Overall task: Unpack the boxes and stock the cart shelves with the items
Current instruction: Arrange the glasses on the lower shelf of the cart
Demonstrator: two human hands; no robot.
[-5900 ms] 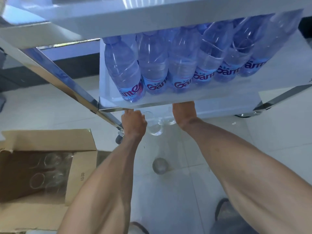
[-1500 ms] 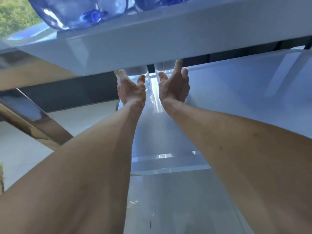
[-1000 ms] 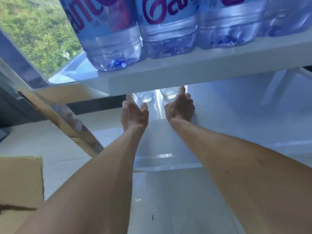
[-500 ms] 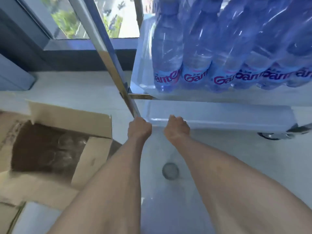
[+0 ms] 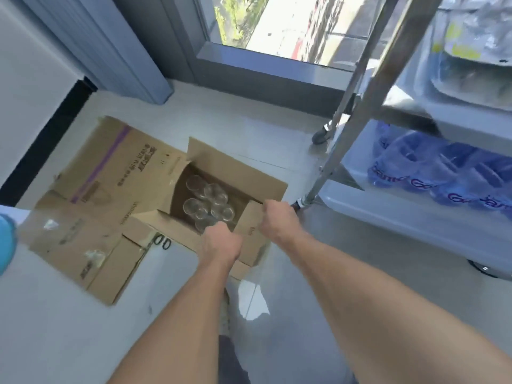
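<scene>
Open box (image 5: 221, 173) on the floor, holding clear glasses (image 5: 206, 202) packed upright in its well; several remain to unpack. The left hand (image 5: 220, 243) hangs over the box's near edge, just above the nearest glasses; the right hand (image 5: 277, 217) is over the box's right flap. Both show only their backs with fingers curled under, so whether either holds anything cannot be told. To the right of the box stands the cart (image 5: 357, 128), its middle shelf carrying bottles (image 5: 443, 176). Left of the box lies flattened cardboard (image 5: 91, 217). Judged step: reaching for more glasses. The next move calls for gripping one glass per hand without knocking its neighbours.
</scene>
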